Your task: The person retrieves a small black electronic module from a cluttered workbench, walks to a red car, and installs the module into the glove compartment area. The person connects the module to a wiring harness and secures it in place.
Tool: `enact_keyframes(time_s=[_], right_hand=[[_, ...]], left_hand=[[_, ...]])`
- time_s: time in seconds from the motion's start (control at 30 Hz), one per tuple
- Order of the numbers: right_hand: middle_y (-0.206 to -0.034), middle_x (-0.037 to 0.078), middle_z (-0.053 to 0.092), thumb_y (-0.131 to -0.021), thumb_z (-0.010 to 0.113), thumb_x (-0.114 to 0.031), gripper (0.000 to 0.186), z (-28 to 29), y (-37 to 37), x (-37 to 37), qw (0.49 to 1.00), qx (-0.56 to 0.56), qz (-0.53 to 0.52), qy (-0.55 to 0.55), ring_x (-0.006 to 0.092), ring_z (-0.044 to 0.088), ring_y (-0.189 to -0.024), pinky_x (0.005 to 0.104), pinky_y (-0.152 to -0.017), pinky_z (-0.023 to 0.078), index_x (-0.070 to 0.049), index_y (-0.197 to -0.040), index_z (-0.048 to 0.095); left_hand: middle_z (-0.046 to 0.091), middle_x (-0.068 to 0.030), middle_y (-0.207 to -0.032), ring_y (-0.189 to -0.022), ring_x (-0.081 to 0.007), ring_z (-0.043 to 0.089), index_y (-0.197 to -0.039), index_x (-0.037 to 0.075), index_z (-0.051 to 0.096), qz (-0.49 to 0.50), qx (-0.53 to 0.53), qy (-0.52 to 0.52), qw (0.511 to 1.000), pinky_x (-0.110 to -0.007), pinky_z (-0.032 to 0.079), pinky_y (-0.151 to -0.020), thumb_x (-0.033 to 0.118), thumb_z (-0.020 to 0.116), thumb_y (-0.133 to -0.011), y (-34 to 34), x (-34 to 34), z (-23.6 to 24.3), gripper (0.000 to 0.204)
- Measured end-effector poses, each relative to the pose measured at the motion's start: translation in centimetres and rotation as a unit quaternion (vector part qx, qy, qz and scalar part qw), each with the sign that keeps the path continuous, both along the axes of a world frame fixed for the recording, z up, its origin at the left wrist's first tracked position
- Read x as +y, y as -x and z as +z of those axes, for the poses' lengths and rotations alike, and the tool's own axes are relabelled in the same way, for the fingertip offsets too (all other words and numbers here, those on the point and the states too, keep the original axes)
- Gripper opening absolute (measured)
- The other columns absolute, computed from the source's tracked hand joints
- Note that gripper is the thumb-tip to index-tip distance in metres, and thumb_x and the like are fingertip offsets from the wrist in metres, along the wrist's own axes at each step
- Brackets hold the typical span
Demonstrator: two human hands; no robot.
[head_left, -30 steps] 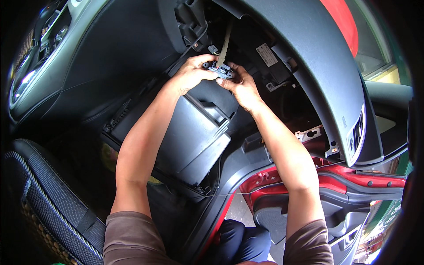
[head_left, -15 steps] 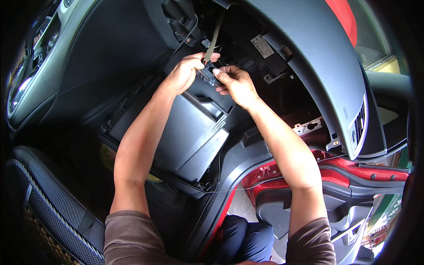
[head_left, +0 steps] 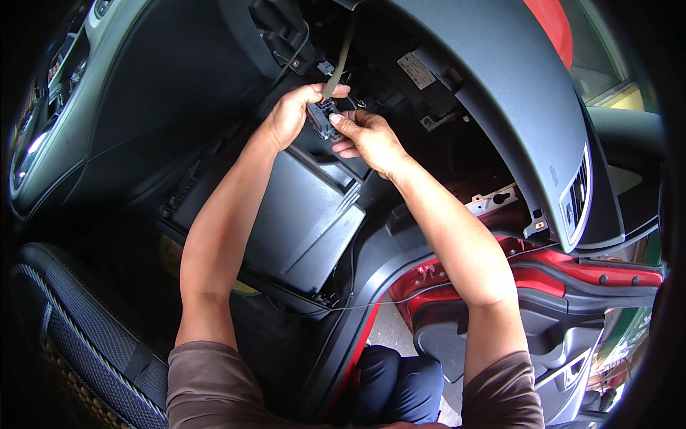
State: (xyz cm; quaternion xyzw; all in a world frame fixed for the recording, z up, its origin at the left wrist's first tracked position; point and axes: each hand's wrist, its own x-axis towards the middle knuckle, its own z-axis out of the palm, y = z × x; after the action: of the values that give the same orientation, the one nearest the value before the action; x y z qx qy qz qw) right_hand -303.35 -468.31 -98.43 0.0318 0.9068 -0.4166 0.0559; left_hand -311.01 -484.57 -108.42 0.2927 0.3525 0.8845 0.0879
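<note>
A black wiring connector (head_left: 323,120) sits between my two hands, under the opened dashboard. A taped, olive-grey cable harness (head_left: 341,63) runs down into its top end from above. My left hand (head_left: 291,113) grips the connector's upper left side, its fingers reaching behind the cable. From the right, my right hand (head_left: 366,137) pinches the same connector, thumb on its front face and fingers beneath. Part of the connector is hidden by my fingers. Below both hands hangs a black glove box (head_left: 304,207), lowered and tilted.
The dashboard (head_left: 493,86) curves over on the right, with a labelled dark box (head_left: 416,70) inside the cavity. A metal bracket (head_left: 493,200) juts near its end. The open red door (head_left: 543,275) is at lower right, a seat (head_left: 89,322) at lower left.
Both hands and the connector have shifted slightly left in the picture, and the surroundings have shifted a little too. The connector's front shows more between my hands.
</note>
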Motion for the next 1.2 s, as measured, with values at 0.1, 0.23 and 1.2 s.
enact_keyframes(time_s=[0.1,0.23,1.2], right_hand=[[-0.116,0.011,0.075,-0.106,0.073,-0.041,0.063,0.0,0.2,0.4,1.000,0.003,-0.011,0.014,0.0171,0.074,-0.094,0.0314,-0.082,0.063,0.006,-0.146,0.062],[-0.122,0.006,0.072,-0.111,0.067,-0.036,0.047,-0.1,0.7,0.6,1.000,0.001,-0.023,0.012,0.0149,0.072,-0.101,0.0295,-0.086,0.063,-0.003,-0.143,0.065],[-0.105,0.008,0.075,-0.107,0.068,-0.043,0.049,-1.5,1.8,1.2,0.986,0.133,-0.012,-0.099,0.0158,0.069,-0.088,0.0319,-0.081,0.060,-0.001,-0.133,0.073]], left_hand=[[0.070,-0.0157,-0.150,-0.144,-0.0263,0.057,-0.144,-0.006,0.069,-0.006,0.015,-0.009,1.000,-0.041,0.035,-0.127,0.025,0.042,-0.104,0.2,0.4,0.0,0.058],[0.070,-0.0159,-0.150,-0.148,-0.0277,0.054,-0.144,-0.007,0.069,0.002,0.037,-0.005,0.999,-0.043,0.025,-0.132,0.027,0.042,-0.106,0.8,0.6,-0.1,0.058],[0.073,-0.0037,-0.124,-0.125,-0.0141,0.055,-0.121,0.006,0.075,0.025,-0.018,0.017,0.999,-0.038,0.037,-0.118,0.035,0.060,-0.116,0.9,0.3,-0.2,0.033]])
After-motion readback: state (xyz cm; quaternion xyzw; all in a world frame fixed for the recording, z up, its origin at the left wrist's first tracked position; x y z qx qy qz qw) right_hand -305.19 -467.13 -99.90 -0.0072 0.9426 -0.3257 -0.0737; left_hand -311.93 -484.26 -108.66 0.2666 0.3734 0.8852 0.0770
